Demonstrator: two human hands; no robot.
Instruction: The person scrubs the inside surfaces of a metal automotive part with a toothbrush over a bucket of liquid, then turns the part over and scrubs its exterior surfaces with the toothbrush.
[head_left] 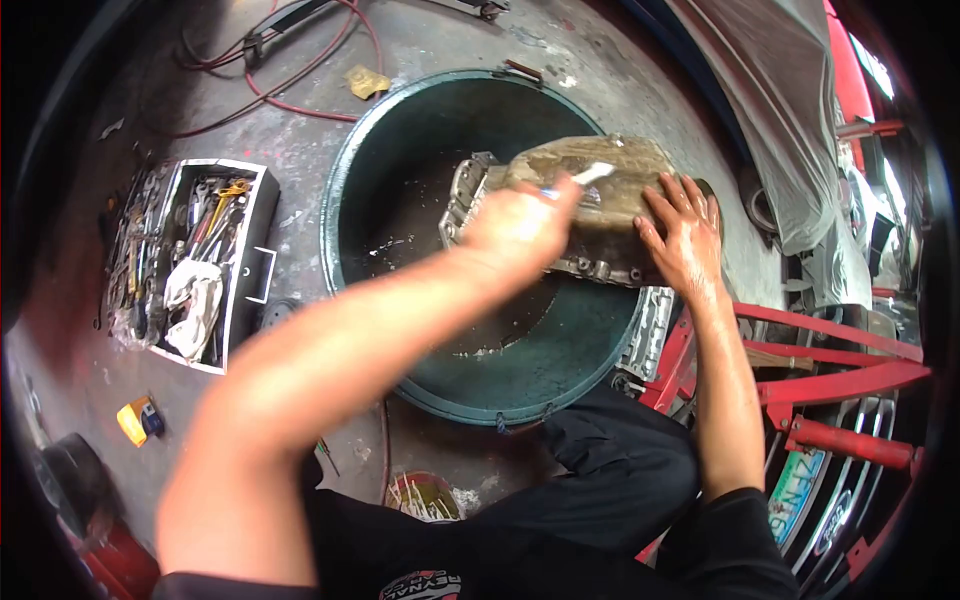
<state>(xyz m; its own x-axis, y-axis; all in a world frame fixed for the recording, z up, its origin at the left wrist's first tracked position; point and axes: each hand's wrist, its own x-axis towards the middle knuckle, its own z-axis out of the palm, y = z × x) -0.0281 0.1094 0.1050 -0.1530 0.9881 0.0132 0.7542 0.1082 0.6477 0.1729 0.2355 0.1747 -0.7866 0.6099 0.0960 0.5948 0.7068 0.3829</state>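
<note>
A large grimy metal part with a brown, rounded pan (610,215) lies across the right side of a round green tub (340,200). My left hand (515,230) is closed around a brush (595,174) with a white head, close against the pan's top; motion blurs this hand slightly. On the pan's right end my right hand (685,235) lies with its fingers spread, looking wet. Bolt holes line the part's lower edge. Dark liquid (415,205) shows in the tub.
At left stands an open toolbox (255,220) with tools and a white rag (192,300). Red metal bars (840,385) and a car grille (845,500) are at right. A red hose (300,112) crosses the floor behind. Near my legs sits a small container (425,495).
</note>
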